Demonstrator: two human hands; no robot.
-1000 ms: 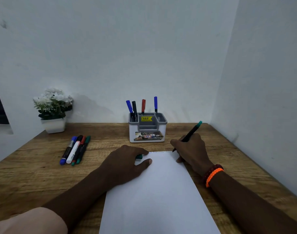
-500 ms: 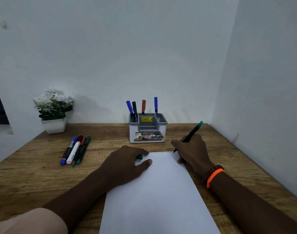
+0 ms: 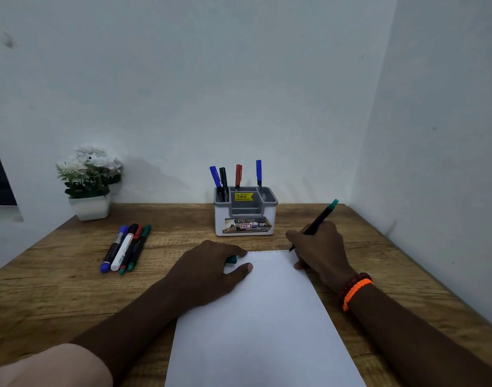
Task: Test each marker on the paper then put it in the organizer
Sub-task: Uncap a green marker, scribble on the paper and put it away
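Pale walls close in a corner behind our wooden desk (image 3: 57, 289), which fills the lower half of the frame. At lower centre lies the paper (image 3: 256, 325), a thin sheet that will likely slide or buckle unless pinned. Our left hand (image 3: 208, 272) rests on its upper left corner, fingers curled over a teal cap (image 3: 231, 260). Our right hand (image 3: 320, 252) pinches the green marker (image 3: 320, 217) low on its barrel, tip touching the sheet's top right corner at the end of a faint zigzag line (image 3: 268, 251). We judge the marker light, stiff and smooth, best held near the tip for writing and mid-barrel for dropping upright. Just above the paper, at centre frame, stands the organizer (image 3: 246, 219) with four markers (image 3: 238, 175) upright in it. At left centre four more markers (image 3: 126, 247) lie side by side, below a potted plant (image 3: 89, 180).
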